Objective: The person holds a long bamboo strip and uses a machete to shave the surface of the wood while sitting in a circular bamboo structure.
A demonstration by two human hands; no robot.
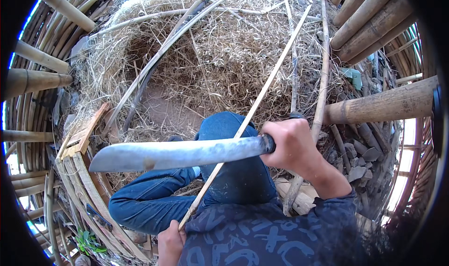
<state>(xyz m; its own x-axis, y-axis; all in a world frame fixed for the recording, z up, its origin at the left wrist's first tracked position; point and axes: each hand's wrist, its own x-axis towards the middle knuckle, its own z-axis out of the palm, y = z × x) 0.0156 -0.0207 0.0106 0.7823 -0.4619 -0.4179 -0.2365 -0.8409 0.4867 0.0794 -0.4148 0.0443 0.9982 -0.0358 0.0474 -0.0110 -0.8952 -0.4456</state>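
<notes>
My right hand (291,143) is wrapped round the dark handle of a machete (177,154). Its broad grey blade points left, held level above my bent knees, with a brown spot near the tip. A long, thin bamboo strip (271,81) slants from my waist up to the far right. Near its lower end, my left hand (171,243) is closed on it beside my shirt. The blade crosses over the strip in this view; whether the two touch I cannot tell.
Curly shavings (220,46) cover the ground ahead, with long bamboo pieces lying across them. A bamboo pole (322,65) lies to the right, near stones (359,172). On the left stands a slatted wooden piece (89,172). Thick bamboo posts (383,100) and slatted walls surround me.
</notes>
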